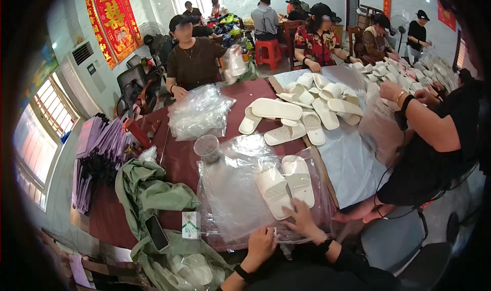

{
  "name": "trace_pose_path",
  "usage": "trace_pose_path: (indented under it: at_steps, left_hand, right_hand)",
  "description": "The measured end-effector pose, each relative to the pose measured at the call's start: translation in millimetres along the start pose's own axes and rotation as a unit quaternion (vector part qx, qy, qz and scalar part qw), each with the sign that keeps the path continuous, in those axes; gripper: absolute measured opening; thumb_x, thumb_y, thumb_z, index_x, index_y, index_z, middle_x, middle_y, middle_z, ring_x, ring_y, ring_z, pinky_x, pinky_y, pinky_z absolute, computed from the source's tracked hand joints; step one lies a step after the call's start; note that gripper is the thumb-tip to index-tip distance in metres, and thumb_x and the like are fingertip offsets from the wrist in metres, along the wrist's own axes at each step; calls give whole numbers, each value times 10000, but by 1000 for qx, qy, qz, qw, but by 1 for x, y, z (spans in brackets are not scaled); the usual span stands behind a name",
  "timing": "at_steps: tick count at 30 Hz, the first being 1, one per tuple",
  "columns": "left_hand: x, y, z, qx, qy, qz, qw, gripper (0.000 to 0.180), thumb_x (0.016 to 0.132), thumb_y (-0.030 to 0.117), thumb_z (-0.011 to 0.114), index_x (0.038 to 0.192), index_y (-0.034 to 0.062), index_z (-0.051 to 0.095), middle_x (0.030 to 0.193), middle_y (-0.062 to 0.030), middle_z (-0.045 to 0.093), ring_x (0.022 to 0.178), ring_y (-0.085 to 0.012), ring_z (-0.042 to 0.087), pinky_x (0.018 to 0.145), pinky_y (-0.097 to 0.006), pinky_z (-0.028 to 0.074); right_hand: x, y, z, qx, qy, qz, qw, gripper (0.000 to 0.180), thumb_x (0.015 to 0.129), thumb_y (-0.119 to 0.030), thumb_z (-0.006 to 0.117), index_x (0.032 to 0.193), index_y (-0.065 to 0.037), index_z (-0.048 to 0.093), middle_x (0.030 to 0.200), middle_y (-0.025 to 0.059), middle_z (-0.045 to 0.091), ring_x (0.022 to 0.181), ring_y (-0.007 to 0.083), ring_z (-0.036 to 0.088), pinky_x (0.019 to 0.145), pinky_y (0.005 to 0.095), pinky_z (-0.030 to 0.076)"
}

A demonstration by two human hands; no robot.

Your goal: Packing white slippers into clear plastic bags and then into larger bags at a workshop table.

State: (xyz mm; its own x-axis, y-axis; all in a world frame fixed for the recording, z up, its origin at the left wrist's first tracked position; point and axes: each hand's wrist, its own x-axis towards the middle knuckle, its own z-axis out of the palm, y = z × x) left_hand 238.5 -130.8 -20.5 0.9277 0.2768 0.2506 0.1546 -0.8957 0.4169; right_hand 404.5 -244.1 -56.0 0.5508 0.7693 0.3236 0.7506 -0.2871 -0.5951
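Observation:
A pair of white slippers (272, 189) lies on clear plastic bags at the near edge of the table, toes pointing away from me. My right hand (303, 220) is at their heel ends, fingers spread and touching the left slipper. Just left of it, my left hand (261, 246) has its fingers curled at the near edge of a clear plastic bag (225, 209), seemingly pinching it; the fingertips are partly hidden. Whether the slippers are inside a bag or on top is hard to tell.
Loose white slippers (317, 107) are heaped beyond. A clear round tub (207, 148), a small white-green box (191, 224), a phone (156, 232) and green cloth (153, 186) are on the left. More bags (199, 112) lie farther off. Co-workers surround the table; one sits close right.

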Motion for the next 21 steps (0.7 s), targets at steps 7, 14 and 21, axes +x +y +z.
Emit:
trace_pose_path:
  at_steps: [7, 14, 21]
  left_hand:
    - [0, 5, 16, -98, -73, 23, 992, 143, 793, 83, 594, 925, 62, 545, 817, -140, 544, 760, -354, 566, 632, -443, 465]
    - [15, 5, -6, -249, 48, 9, 967, 168, 780, 8, 600, 937, 13, 541, 826, -160, 572, 778, -325, 579, 663, -388, 465]
    - [10, 1, -7, -393, 109, -125, 905, 182, 782, 31, 600, 960, 23, 564, 742, -82, 540, 666, -171, 522, 628, -308, 445]
  right_hand:
    - [1, 2, 2, -108, 40, 46, 992, 551, 802, -272, 630, 1302, -97, 477, 1305, 191, 440, 1259, 358, 370, 1014, 525, 270]
    - [-4, -7, 8, -92, -51, 30, 994, 599, 821, -296, 611, 1333, -43, 430, 1317, 245, 425, 1216, 414, 399, 1013, 510, 303]
    - [-25, -76, -144, 384, -380, 56, 839, 576, 759, -131, 723, 1272, -20, 487, 1276, 162, 499, 1223, 289, 437, 1023, 386, 351]
